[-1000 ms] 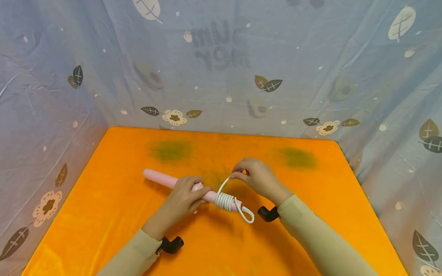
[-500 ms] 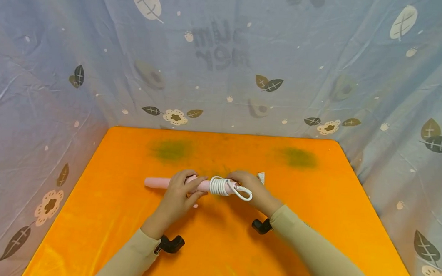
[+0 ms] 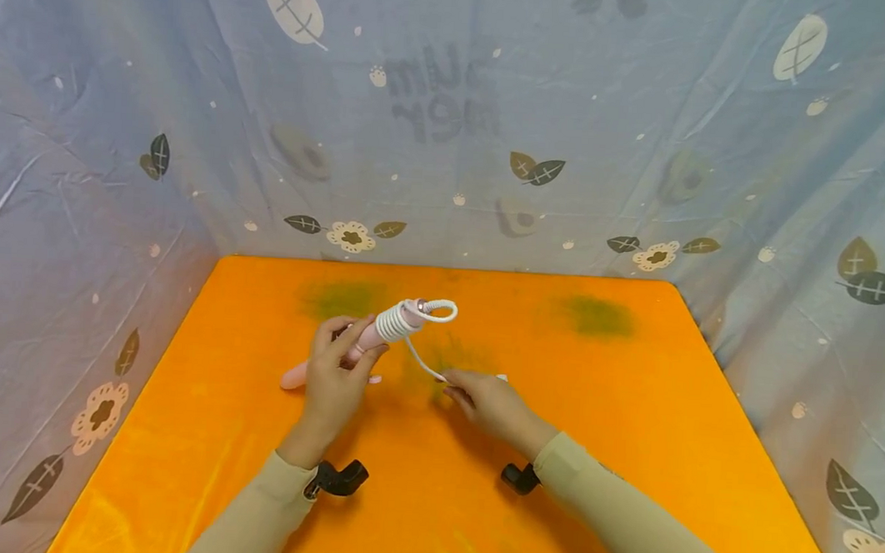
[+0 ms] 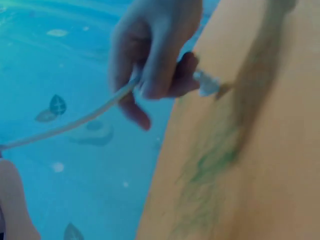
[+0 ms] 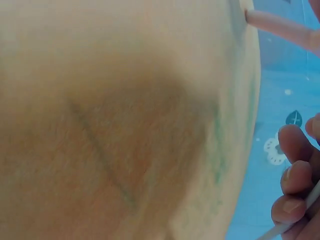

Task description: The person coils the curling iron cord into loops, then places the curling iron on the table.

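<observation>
In the head view my left hand (image 3: 334, 379) grips a pink curling iron (image 3: 368, 339) around its middle, left of centre over the table. The iron slants, its cord end up and to the right. Several turns of white cord (image 3: 392, 322) are wrapped round its handle, and a small loop (image 3: 443, 311) sticks out past the end. From the wraps a free length of cord (image 3: 421, 361) runs down to my right hand (image 3: 494, 406), which pinches it. Behind that hand shows a white plug (image 3: 502, 377); in the left wrist view the plug (image 4: 207, 83) hangs just past the fingers.
An orange cloth covers the table (image 3: 430, 510), with greenish smudges towards its back. Blue-grey printed curtains (image 3: 449, 143) enclose the back and both sides. A black camera mount (image 3: 342, 477) sits on each wrist.
The iron has swung from lying nearly level to slanting, cord end raised and further left. My right hand went behind the handle, then came down front-right, drawing the cord out below.
</observation>
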Tool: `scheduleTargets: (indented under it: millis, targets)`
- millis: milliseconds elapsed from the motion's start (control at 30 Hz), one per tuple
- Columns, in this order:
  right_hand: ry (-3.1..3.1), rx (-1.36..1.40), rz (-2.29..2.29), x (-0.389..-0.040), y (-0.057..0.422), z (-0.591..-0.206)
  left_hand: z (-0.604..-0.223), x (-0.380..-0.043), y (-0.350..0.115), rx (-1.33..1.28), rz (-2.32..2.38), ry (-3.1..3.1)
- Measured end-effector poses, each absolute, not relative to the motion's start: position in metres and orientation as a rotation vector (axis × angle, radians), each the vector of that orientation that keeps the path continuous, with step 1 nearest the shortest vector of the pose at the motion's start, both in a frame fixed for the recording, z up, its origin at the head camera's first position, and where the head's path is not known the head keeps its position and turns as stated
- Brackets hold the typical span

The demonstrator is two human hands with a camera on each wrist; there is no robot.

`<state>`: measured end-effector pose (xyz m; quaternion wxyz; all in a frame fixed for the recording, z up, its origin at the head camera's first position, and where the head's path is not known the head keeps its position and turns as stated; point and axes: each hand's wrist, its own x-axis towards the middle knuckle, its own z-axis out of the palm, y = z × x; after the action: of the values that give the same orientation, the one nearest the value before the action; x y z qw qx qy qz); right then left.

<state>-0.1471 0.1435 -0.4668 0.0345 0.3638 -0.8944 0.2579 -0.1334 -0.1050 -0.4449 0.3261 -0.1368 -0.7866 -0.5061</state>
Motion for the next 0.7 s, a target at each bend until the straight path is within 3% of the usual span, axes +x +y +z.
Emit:
scheduleTargets:
  millis: [233, 700]
  targets:
    - [-2.652, 1.277, 0.645, -0.128, 0.132, -0.452, -0.444, -0.138, -0.115, -0.231, -1.355, -2.080]
    - [-2.458, 1.472, 0.525, -0.102, 0.115, -0.421, -0.460, -0.145, -0.109, -0.343, -1.095, -2.202]
